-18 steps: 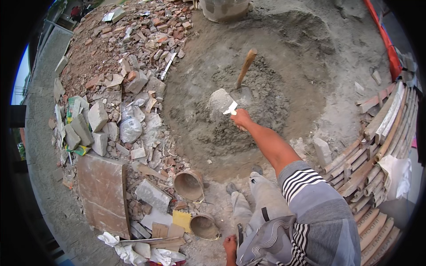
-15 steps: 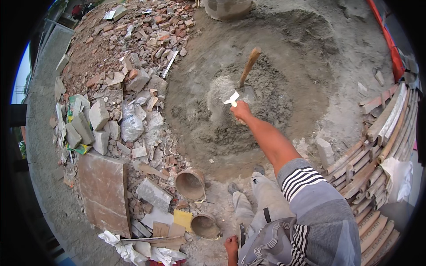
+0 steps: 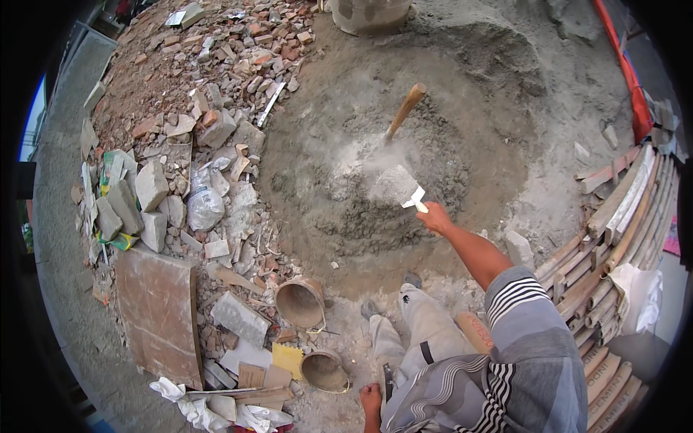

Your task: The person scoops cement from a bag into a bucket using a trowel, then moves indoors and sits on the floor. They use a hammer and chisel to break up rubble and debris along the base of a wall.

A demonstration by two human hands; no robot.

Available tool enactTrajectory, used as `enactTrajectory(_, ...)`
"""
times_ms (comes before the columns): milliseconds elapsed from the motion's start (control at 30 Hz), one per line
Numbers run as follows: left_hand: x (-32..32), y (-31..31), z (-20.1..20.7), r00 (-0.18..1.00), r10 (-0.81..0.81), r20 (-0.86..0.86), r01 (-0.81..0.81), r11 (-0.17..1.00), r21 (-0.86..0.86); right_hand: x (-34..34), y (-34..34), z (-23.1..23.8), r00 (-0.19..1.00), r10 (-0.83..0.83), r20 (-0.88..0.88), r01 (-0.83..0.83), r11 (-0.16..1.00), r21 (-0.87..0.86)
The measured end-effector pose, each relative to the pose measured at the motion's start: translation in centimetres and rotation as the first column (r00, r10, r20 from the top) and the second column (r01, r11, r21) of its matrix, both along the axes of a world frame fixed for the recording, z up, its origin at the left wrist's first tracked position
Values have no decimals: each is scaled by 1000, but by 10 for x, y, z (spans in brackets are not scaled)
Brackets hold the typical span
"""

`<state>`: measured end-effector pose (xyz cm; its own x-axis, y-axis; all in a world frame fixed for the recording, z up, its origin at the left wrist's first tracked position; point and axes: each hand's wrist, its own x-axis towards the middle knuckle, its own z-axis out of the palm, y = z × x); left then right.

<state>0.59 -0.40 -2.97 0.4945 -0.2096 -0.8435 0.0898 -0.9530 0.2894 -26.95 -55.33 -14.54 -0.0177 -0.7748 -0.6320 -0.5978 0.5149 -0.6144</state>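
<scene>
My right hand grips the pale handle of a trowel over a grey mound of mortar mix. Pale powder lies on or just beyond the trowel's blade, and fine dust hangs there. A wooden tool handle stands slanted out of the mound; the head is buried or hidden. Low beside my left leg hangs my left hand, fingers curled, with nothing visible in it.
Two dusty buckets lie tilted left of my legs, near a brown slab. Broken bricks and rubble cover the left. A large tub stands at the far side. Stacked poles and cement bags line the right.
My right hand has drawn the trowel back toward me and to the right. Powder and dust now show around the blade. The left hand stays low by my leg.
</scene>
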Motion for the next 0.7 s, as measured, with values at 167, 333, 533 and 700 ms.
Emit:
enactTrajectory(167,3,-3,3,998,-65,19,65,998,14,-46,40,-19,990,-91,-112,105,985,133)
enactTrajectory(333,8,-13,12,998,-64,-11,64,998,5,-70,52,-26,970,-208,-127,225,964,143)
enactTrajectory(533,6,-43,28,999,-3,-36,3,1000,-3,-69,-9,-20,927,-364,-91,374,919,127)
enactTrajectory(700,4,-47,29,996,59,-70,-60,998,-3,-67,-115,-9,915,-368,-169,357,930,-89)
